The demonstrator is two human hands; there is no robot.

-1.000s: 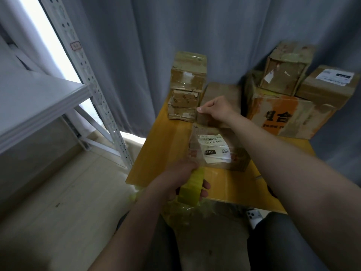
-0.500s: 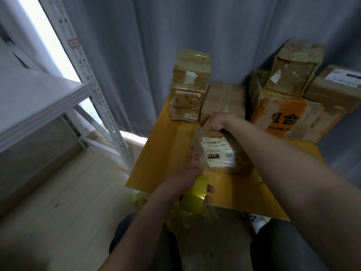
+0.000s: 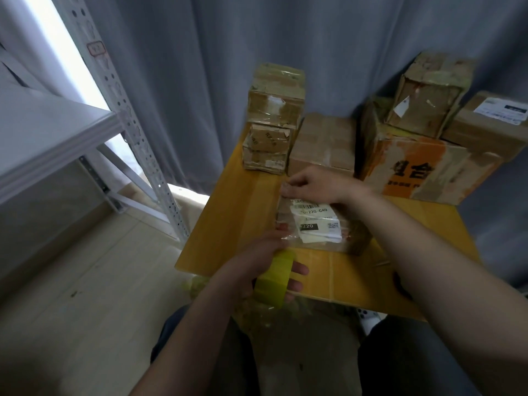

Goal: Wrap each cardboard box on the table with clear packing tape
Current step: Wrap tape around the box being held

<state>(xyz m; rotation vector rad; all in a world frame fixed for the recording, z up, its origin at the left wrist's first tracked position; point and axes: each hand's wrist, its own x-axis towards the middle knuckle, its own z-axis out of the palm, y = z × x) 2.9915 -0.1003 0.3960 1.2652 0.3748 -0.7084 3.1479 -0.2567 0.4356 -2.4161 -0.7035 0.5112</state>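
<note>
A small cardboard box (image 3: 351, 238) with white shipping labels lies on the yellow table (image 3: 228, 232), near its front edge. My left hand (image 3: 257, 267) grips a yellowish tape roll (image 3: 274, 277) at the table's front edge, just left of the box's near corner. A strip of clear tape runs from the roll onto the box. My right hand (image 3: 311, 184) rests on the box's far left corner, fingers curled down on the tape there.
More cardboard boxes crowd the back of the table: a stack of three (image 3: 271, 121) at left, a plain one (image 3: 323, 144) in the middle, an orange-printed one (image 3: 423, 167) with two on top at right. A white metal shelf (image 3: 51, 138) stands left. Grey curtain behind.
My right hand has come back from the plain box behind and now presses on the labelled box's far left corner. My left hand still grips the roll at the front edge.
</note>
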